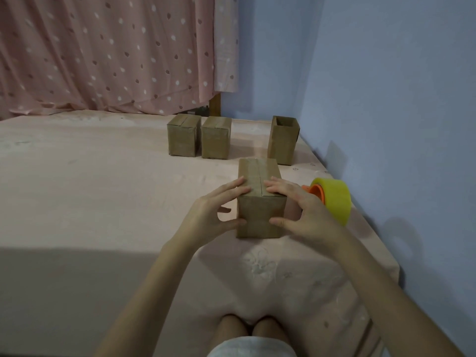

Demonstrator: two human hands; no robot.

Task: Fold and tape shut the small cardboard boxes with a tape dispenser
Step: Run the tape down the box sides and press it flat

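A small brown cardboard box (259,215) stands on the pink bed sheet (103,202) in front of me, its top flaps folded down and meeting at a centre seam. My left hand (211,210) grips its left side, fingers on the top flap, thumb on the front face. My right hand (301,210) holds the right side the same way. A yellow tape roll on an orange dispenser (332,199) lies just right of the box, behind my right hand.
Two closed boxes (184,137) (215,137) stand side by side further back. An open-topped box (282,139) stands near the blue wall (386,99). A pink dotted curtain (103,52) hangs behind. The bed's right edge runs along the wall. My knees (249,328) show below.
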